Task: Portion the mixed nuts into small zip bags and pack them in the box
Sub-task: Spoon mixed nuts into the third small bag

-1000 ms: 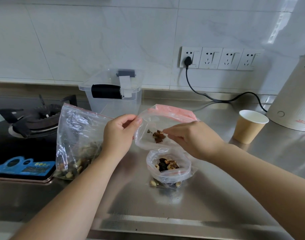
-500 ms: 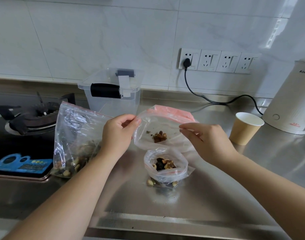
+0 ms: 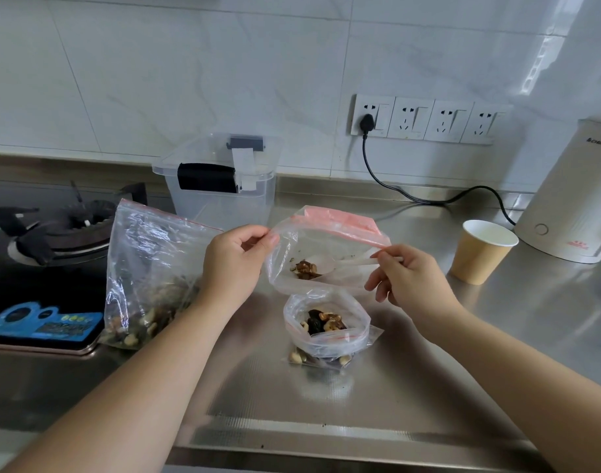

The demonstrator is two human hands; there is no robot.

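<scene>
Brushed steel counter (image 3: 428,370), clear crinkly plastic zip bag (image 3: 326,268), matt paper cup (image 3: 476,254), glossy wall tiles (image 3: 190,80)

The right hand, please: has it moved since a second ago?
Yes. The right hand has drawn back rightward from the held bag's middle toward the paper cup, now holding a spoon.

A steel counter (image 3: 428,387) lies under your hands. On it: a nut bag (image 3: 149,285) beside your left hand (image 3: 234,268), an open small bag (image 3: 326,326) below your right hand (image 3: 408,281), a paper cup (image 3: 479,250) to its right.
</scene>
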